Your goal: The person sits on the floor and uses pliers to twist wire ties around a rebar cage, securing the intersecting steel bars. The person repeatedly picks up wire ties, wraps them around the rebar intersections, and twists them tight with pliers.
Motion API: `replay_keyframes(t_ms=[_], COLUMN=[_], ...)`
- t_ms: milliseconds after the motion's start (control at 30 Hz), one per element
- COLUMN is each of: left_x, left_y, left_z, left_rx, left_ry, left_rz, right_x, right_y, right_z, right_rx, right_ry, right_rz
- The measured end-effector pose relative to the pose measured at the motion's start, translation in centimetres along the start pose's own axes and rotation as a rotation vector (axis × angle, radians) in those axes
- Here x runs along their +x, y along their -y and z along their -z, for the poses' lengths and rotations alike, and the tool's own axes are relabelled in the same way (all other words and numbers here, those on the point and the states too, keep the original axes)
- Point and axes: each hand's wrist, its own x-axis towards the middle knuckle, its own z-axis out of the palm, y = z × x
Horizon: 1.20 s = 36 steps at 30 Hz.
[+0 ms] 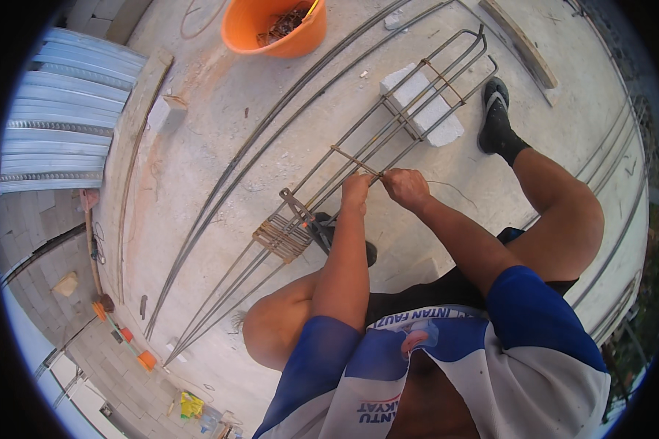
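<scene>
A long rebar cage (322,192) slants up and to the right in front of me, its bars crossed by square stirrups. At one stirrup's corner, my left hand (355,192) and my right hand (406,189) meet with fingers pinched together. A thin tie wire (450,185) trails out to the right from my right hand. What my left fingertips grip is hidden. Left of my left forearm, dark metal pincers (298,208) rest on the cage, beside a tight bunch of stirrups (278,238).
Pale blocks (443,121) prop the cage's far end. Long loose bars (249,143) curve along its left. An orange bucket (289,44) holds brownish metal pieces. Ribbed metal sheets (73,110) lie at left; a plank (520,40) lies at far right. My feet straddle the cage.
</scene>
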Motion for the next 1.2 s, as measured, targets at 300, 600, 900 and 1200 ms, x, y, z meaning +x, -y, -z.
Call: replay_keyframes(t_ms=[300,600,900,1200], left_x=[0.6,-0.4,-1.5,-2.1], left_y=[-0.5,-0.7,-2.3,-1.0], left_z=[1.4,-0.8,-1.5,0.4], left_rx=[-0.091,0.458,0.208,0.130], left_ry=[0.056,-0.241,-0.174,0.042], left_rz=[0.148,-0.235,-0.140,-0.158], right_x=[0.0,-0.2,-0.2,-0.5], right_y=[0.2,0.4,0.8,3.2], right_z=[0.0,-0.1,-0.2,2.0], right_rx=[0.010,0.020,0.099,0.179], right_ry=[-0.015,-0.014,-0.058,0.161], right_rz=[-0.018,-0.045,-0.064,-0.346])
